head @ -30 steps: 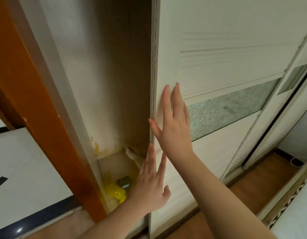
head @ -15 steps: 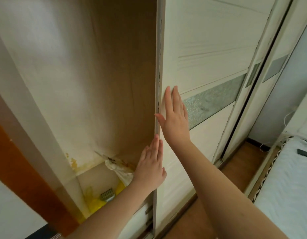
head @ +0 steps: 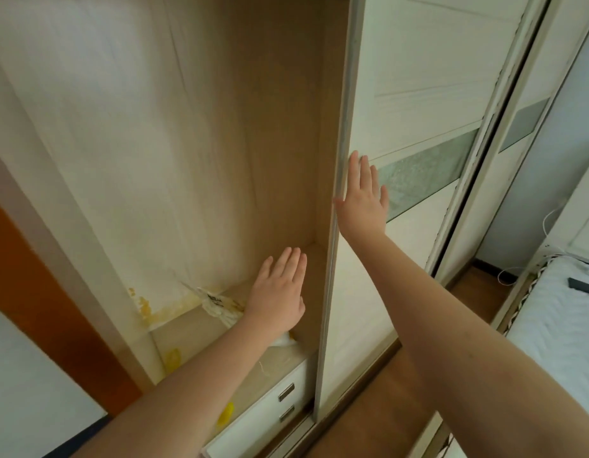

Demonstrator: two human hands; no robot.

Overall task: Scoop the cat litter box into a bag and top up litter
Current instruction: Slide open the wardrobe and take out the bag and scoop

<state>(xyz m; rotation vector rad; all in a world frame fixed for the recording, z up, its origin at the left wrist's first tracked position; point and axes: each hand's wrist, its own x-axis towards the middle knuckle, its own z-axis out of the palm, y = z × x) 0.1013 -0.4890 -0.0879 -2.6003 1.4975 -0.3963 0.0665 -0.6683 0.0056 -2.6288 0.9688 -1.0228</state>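
The right hand [head: 362, 203] presses flat on the wardrobe door [head: 415, 104], fingers straight. The left hand [head: 279, 292] (fingers straight, holding nothing) hovers inside the open wardrobe.

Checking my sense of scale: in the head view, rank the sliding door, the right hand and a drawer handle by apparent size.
1. Sliding door
2. Right hand
3. Drawer handle

The ranking is clear despite differing distances.

The sliding door [head: 418, 104] looks matt cream wood-grain with a frosted glass band [head: 425, 173]; the wardrobe interior [head: 270, 127] is matt tan laminate, the floor [head: 379, 418] smooth wood.
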